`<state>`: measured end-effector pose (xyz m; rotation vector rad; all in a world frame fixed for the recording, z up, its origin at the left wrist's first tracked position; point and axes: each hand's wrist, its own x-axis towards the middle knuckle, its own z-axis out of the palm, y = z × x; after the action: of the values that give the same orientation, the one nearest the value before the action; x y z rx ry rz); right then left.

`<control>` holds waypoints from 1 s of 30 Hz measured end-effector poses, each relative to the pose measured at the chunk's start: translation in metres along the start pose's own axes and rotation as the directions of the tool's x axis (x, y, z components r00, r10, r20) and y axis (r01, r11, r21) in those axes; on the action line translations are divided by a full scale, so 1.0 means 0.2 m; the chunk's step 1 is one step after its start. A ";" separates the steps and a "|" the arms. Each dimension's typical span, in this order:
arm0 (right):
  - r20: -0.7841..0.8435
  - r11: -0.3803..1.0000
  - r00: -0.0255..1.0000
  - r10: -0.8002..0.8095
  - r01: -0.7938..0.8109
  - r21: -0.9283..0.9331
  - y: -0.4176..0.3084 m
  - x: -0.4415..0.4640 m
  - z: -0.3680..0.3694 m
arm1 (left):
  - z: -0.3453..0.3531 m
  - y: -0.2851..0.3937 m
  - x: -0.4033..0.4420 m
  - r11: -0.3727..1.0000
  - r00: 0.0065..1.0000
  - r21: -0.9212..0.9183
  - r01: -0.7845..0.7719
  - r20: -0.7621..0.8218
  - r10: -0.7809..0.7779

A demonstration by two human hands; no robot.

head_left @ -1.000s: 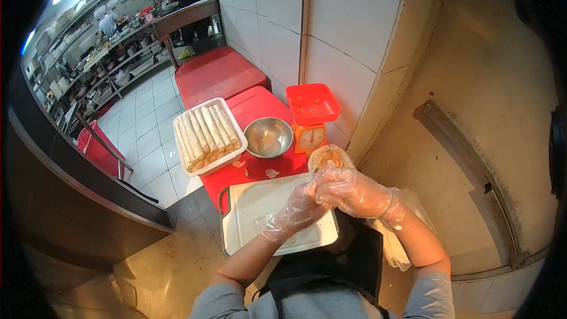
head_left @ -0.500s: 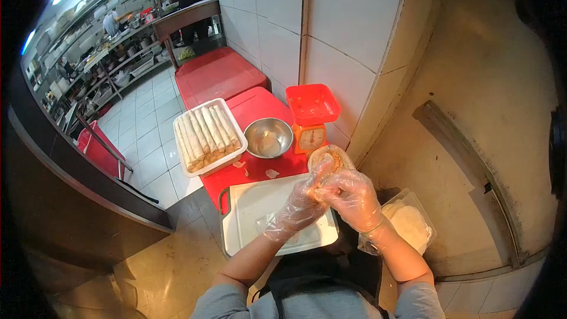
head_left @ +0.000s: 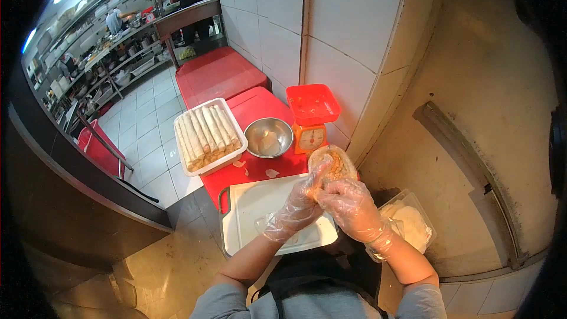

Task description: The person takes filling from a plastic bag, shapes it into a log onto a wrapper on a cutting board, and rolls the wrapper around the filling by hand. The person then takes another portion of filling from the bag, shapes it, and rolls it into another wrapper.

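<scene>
My left hand and my right hand, both in clear plastic gloves, meet above the right part of a white cutting board. The left thumb points up while its fingers curl inward. The right fingers press together against the left hand. A small orange-brown patch shows between them; what it is I cannot make out. Just beyond the hands stands a round tub of crumbly orange filling, partly covered by them. Near my right wrist is a clear container with pale round wrapper sheets.
A white tray of rolled, pale spring rolls stands at the left on a red surface. Beside it are a steel bowl and an orange scale with a red pan. A tiled wall rises behind. Other people work far back left.
My right hand has turned and shifted slightly down, with its fingers more folded. More of the filling in the tub shows now. The left hand has barely moved.
</scene>
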<state>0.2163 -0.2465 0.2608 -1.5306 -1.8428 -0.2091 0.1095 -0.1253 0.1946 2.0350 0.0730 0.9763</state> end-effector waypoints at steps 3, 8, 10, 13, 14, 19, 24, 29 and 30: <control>0.033 1.000 0.999 0.013 -0.012 -0.021 0.02 -0.02 0.01 | 0.00 0.01 0.00 0.999 1.000 0.041 -0.013 -0.004 0.013; 0.067 0.974 0.998 -0.011 0.026 -0.226 -0.03 -0.01 0.00 | 0.02 -0.06 -0.02 0.962 0.998 -0.269 0.056 0.046 -0.045; 0.062 0.959 0.998 -0.023 0.039 -0.279 -0.05 -0.01 0.01 | 0.03 -0.08 -0.02 0.932 0.999 -0.361 0.038 0.001 -0.040; 0.073 0.958 0.997 -0.018 0.038 -0.283 -0.03 -0.01 0.02 | 0.05 -0.09 -0.03 0.943 0.997 -0.326 0.074 0.020 -0.071; 0.085 0.963 0.996 -0.013 0.035 -0.267 -0.01 -0.02 0.03 | 0.04 -0.08 -0.03 0.963 0.998 -0.262 0.062 0.029 -0.056; 0.086 0.966 0.996 -0.017 0.038 -0.257 0.04 -0.02 0.07 | 0.01 -0.04 -0.02 0.991 0.999 -0.132 0.026 0.049 -0.020; 0.062 0.979 0.998 -0.008 0.020 -0.204 0.05 0.01 0.05 | 0.01 -0.05 -0.02 0.997 0.997 -0.037 0.063 0.049 -0.061; 0.012 0.962 0.998 -0.063 0.064 -0.264 0.02 0.04 0.05 | 0.04 -0.09 -0.01 0.948 0.996 -0.307 0.084 0.054 -0.070; 0.037 0.958 0.998 -0.046 0.054 -0.282 0.02 0.04 0.04 | 0.07 -0.10 -0.01 0.881 0.990 -0.451 0.139 0.052 -0.130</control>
<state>0.2158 -0.2349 0.2579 -1.6859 -1.9415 -0.4941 0.1229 -0.1222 0.1741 1.5842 -0.0246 0.7963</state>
